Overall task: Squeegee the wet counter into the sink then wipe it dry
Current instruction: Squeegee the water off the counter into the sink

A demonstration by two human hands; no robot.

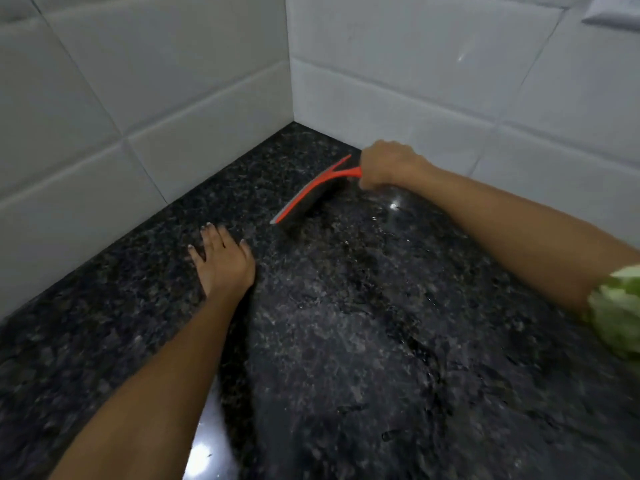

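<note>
An orange-red squeegee [311,192] with a dark blade rests its edge on the black speckled granite counter [346,323] near the back corner. My right hand [388,164] is closed around its handle, close to the right-hand wall. My left hand [221,261] lies flat on the counter with fingers spread, left of and nearer than the squeegee, holding nothing. Water streaks and droplets glisten on the counter to the right of and in front of the blade. No sink is in view.
White tiled walls [173,98] meet in a corner behind the counter. A green-and-white cloth-like bundle [616,306] sits at my right elbow at the frame's right edge. A white wall plate [613,12] shows at top right.
</note>
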